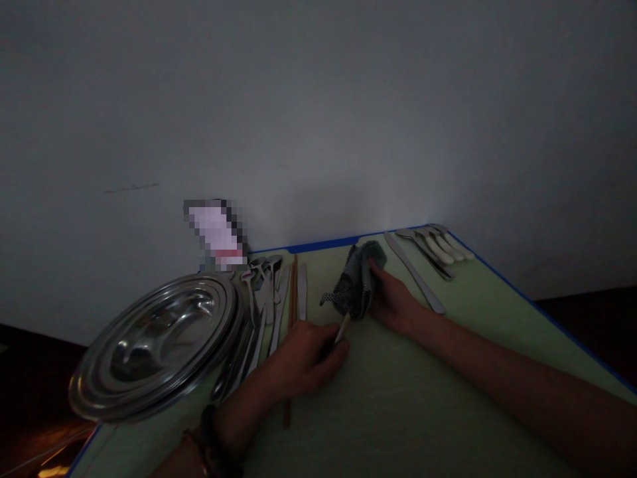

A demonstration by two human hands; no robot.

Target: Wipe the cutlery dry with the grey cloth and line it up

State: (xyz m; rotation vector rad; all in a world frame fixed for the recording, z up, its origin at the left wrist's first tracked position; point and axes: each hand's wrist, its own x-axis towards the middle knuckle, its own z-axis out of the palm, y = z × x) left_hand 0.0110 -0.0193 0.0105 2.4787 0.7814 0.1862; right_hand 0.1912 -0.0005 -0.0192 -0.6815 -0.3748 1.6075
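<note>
My left hand point(314, 355) pinches the end of a thin, pale-handled utensil point(342, 328). The far part of that utensil is covered by a grey checked cloth point(354, 282), so its kind stays hidden. Around the cloth, the fingers of my right hand point(391, 299) are closed. Beneath and beside my left hand lie a pair of brown chopsticks point(293, 292) and a table knife point(302, 291). Another knife point(415, 273) rests just beyond my right hand.
Stacked steel plates point(149, 345) stand at the left, with several loose spoons and knives point(263, 292) beside them. White-handled cutlery point(442, 249) lies at the far right corner. Behind the green table point(423, 411) is a wall; a blurred phone-like object point(213, 229) leans there.
</note>
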